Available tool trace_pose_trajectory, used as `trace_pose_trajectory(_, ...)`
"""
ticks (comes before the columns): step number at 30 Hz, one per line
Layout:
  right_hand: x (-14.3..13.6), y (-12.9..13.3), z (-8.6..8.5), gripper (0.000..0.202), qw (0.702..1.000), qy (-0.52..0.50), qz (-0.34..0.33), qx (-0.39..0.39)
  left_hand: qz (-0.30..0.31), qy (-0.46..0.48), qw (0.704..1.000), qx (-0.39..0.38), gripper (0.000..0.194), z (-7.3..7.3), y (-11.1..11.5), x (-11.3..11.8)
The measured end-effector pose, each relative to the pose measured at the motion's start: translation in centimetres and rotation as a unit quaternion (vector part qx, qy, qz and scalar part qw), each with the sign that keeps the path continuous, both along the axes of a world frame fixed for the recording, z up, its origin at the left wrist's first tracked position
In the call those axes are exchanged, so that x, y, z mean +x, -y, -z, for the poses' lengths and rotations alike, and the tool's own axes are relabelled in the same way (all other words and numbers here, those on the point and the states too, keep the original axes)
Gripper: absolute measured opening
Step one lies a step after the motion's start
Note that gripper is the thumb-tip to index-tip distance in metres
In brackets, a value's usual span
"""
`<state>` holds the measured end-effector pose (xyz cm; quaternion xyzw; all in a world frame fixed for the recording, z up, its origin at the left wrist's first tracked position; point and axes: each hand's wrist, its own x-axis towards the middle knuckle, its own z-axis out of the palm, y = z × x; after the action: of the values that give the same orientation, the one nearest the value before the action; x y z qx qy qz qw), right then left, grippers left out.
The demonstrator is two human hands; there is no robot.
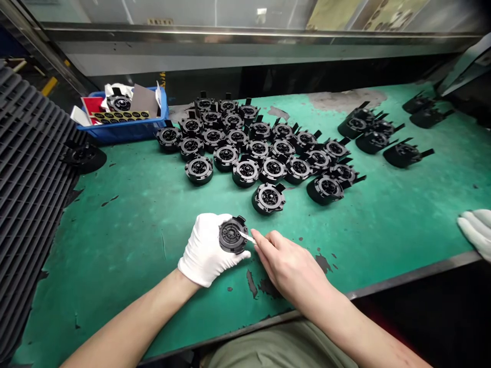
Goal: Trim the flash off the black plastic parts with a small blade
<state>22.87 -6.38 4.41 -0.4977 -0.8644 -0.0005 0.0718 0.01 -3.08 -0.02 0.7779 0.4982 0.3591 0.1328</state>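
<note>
My left hand [207, 249], in a white glove, is closed around a round black plastic housing [232, 235] with a ribbed, spoked face turned up. Bare and pinched together, the fingers of my right hand [289, 260] hold a slim pale tool with a pointed, blade-like tip [246, 236]. Its tip meets the right part of the housing's face; the handle is hidden inside my fist. Just beyond my hands, a similar black housing [269, 198] sits by itself on the green tabletop [126, 245].
Several black housings [245, 171] cluster at mid-table, and others [406, 153] stand at right. A blue bin [126, 132] holds papers, stickers and a black part. Grey ribbed trays [34, 194] line the left. A white glove [475, 232] shows at the right edge; whether worn, I cannot tell.
</note>
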Motion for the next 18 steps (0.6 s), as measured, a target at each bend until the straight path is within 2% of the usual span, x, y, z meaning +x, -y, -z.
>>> trace_pose_trajectory(8,-0.5,-0.1,-0.9,0.022,0.997,0.066,0.019,-0.045,0.011,0.039,0.997,-0.06,0.092,0.7,0.2,0.1)
trace_pose_trajectory(13,-0.7,0.0,-1.0,0.021,0.994,0.088,0.023,-0.053,0.02,0.042,0.998,-0.048,0.085,0.4,0.1,0.2)
trace_pose_trajectory(18,-0.9,-0.2,-1.4,0.026,0.992,0.113,0.017,-0.046,0.015,0.045,0.998,-0.044,0.087,0.3,0.1,0.3)
